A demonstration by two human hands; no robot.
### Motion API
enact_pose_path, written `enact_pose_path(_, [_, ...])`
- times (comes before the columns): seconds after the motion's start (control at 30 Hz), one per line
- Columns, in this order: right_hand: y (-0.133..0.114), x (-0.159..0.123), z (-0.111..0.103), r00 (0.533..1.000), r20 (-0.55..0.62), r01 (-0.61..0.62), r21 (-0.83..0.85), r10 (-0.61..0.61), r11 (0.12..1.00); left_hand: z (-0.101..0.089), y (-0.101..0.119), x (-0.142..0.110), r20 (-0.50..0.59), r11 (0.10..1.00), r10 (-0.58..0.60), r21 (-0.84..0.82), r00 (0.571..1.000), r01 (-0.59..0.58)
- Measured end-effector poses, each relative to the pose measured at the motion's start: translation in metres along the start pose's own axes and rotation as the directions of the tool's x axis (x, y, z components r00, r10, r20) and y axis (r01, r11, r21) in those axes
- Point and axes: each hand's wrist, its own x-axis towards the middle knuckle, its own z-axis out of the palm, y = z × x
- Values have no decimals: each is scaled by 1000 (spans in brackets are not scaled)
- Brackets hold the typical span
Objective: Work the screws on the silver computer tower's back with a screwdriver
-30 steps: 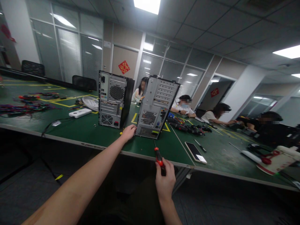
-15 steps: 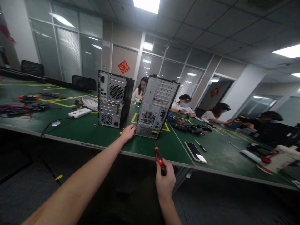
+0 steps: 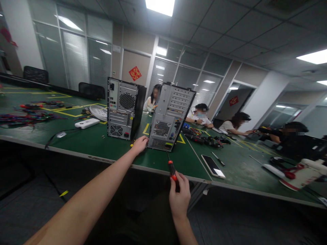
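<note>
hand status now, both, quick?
Left hand: fingertips at the lower edge of the right-hand computer case; open or closed can't be told.
Right hand: closed, holding a red-and-black screwdriver by its handle.

Red-and-black screwdriver [image 3: 172, 168], green tabletop [image 3: 84, 144]

I see two upright walls, the left tower [image 3: 119, 117] and the right tower [image 3: 162, 110], with a narrow gap between. The left hand [image 3: 139, 146] partly obstructs the near mouth of that gap. My freest passage is the largely bare strip of table [image 3: 87, 144] near the left tower. Near the right tower, the screwdriver [image 3: 172, 168] bars my way; to its right, open table reaches the phone [image 3: 211, 164].
</note>
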Motion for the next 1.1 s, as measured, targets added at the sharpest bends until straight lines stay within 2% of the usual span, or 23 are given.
enact_pose_path(0.13, [-1, 0, 1, 999, -13, 29, -20, -29, 999, 1, -1, 1, -7, 1000, 5, 0, 1000, -5])
enact_pose_path(0.37, [4, -1, 1, 995, -31, -91, 40, 92, 995, 1, -3, 2, -2, 1000, -5, -5, 1000, 5])
enact_pose_path(0.63, [0, 1, 1, 999, -39, 24, -36, -26, 999, 1, -2, 1, 7, 1000, -8, -18, 1000, 9])
enact_pose_path(0.93, [0, 0, 0, 999, -44, -6, 1, 6, 1000, 0, -3, 1, 4, 1000, -13, -25, 1000, 13])
enact_pose_path(1.1, [3, -1, 1, 998, -35, 53, -23, -54, 998, 3, -6, 5, -2, 1000, 2, -11, 1000, -2])
